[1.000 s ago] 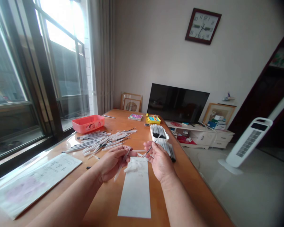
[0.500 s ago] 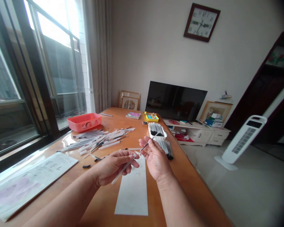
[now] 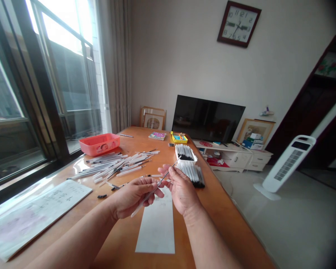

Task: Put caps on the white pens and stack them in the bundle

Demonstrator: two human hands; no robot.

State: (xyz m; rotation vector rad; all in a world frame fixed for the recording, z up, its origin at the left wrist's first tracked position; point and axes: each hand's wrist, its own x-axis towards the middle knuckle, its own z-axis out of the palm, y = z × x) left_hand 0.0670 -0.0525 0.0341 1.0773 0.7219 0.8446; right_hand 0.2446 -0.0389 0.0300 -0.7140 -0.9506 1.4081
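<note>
Over the table, my left hand (image 3: 136, 194) is closed on a translucent white pen barrel (image 3: 140, 209) that slants down toward me. My right hand (image 3: 183, 188) pinches a thin dark pen refill (image 3: 164, 176) with a pale tip pointing up and away. The refill lines up with the barrel's upper end and appears partly inside it; the fingers hide the exact joint. Below both hands lies a white paper strip (image 3: 156, 233). Loose pen parts (image 3: 126, 164) are heaped beyond my left hand, with small black caps (image 3: 102, 196) nearer me.
A white tray (image 3: 195, 160) of black-ended pens and a row of similar pens (image 3: 192, 173) lie near the right table edge. A red plastic basket (image 3: 99, 145), yellow box (image 3: 179, 138) and small booklet (image 3: 157, 136) stand farther back. A large writing pad (image 3: 39, 216) is at left.
My right hand has moved slightly left, closer to my left hand. Less of the dark refill shows between the hands. The pens on the table have not moved.
</note>
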